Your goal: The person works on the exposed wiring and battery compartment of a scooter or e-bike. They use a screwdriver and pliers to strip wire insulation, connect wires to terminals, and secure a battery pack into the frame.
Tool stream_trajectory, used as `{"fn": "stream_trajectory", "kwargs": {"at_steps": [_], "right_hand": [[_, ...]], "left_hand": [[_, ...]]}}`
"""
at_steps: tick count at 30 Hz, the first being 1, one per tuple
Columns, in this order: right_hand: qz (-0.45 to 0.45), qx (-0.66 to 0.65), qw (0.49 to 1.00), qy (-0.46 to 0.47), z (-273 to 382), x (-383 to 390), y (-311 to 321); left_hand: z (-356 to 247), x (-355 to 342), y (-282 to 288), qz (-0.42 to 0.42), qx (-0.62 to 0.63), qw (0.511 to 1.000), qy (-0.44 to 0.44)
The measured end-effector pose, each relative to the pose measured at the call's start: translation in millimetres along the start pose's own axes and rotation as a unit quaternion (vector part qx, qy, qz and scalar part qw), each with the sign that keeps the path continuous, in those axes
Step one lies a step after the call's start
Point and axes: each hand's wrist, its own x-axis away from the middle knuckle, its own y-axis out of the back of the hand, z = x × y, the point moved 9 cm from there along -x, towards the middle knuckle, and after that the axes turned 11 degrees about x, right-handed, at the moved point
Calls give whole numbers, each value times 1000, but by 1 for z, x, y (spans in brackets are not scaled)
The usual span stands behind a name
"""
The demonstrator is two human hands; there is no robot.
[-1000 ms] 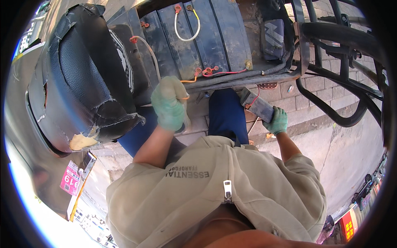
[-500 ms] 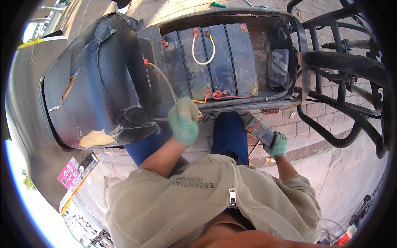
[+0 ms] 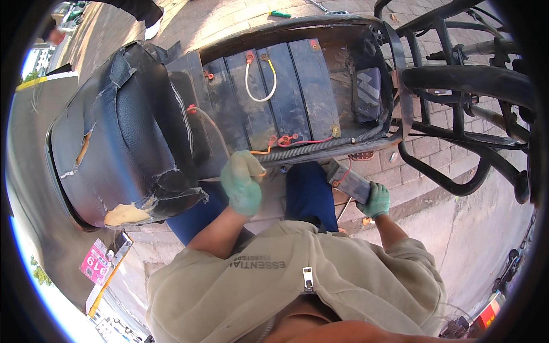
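Observation:
My left hand (image 3: 241,184), in a pale green glove, is closed at the near edge of the battery compartment. A brown-grey wire (image 3: 210,121) runs into its fist from a red terminal, and a short copper-coloured end sticks out beside the fingers. An orange wire (image 3: 262,152) from the batteries comes down close to this hand. My right hand (image 3: 376,200), also gloved, grips the end of a grey rectangular box (image 3: 350,182) with a red lead, low beside my knee. Several dark batteries (image 3: 274,97) stand side by side in the compartment, with a white-and-yellow jumper wire (image 3: 261,100) looping between two terminals.
A torn black seat (image 3: 126,137) is tipped up at the left. Black tubular frame bars (image 3: 469,86) stick out at the right. A dark box (image 3: 367,95) lies in the compartment's right end. A green-handled tool (image 3: 280,14) lies on the paving; a person's leg (image 3: 134,8) shows at upper left.
The view has shifted, so the compartment and frame appear farther left. A person's leg and shoe have come into view at upper left. Both hands keep their grips.

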Motion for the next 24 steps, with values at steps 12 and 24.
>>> {"fn": "stream_trajectory", "kwargs": {"at_steps": [12, 24], "right_hand": [[3, 26, 1000, -8, -8, 5, -5], [-56, 27, 996, -60, -7, 15, 8]], "left_hand": [[54, -8, -41, 94, -97, 991, 3], [78, -14, -46, 85, -121, 989, 19]]}}
